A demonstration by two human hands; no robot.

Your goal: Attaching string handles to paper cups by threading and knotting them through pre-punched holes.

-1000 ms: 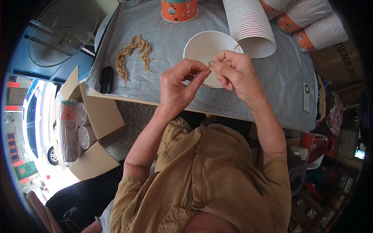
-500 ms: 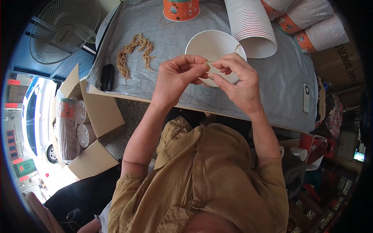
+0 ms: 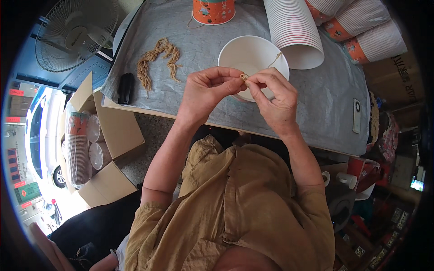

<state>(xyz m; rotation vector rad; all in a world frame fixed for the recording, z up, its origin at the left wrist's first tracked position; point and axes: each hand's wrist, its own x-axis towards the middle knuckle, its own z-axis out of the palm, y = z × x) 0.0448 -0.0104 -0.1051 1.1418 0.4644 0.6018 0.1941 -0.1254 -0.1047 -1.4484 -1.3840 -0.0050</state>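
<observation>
Above the near rim of a white paper bucket [image 3: 247, 49], my two hands meet fingertip to fingertip. Between them is a small loop or knot of tan twine [image 3: 244, 77]. My left hand [image 3: 211, 88] pinches one side of it with thumb and forefinger. From the other side my right hand [image 3: 275, 97] pinches it too. A strand of the same twine runs up to the bucket's right rim, where it passes through or over the edge; which one I cannot tell. To the left lies a loose bundle of tan twine strands [image 3: 158, 58].
An orange printed bucket [image 3: 213, 11] stands at the back. Stacked white buckets [image 3: 296, 34] lie right, beside wrapped stacks [image 3: 361, 31]. A black object [image 3: 125, 88] sits near the left edge. An open carton [image 3: 118, 128] and a fan [image 3: 77, 36] are further left.
My fingertips have come closer together, and the twine between them has drawn from an open loop into a smaller, tighter one. My right hand's thumb and forefinger have closed in.
</observation>
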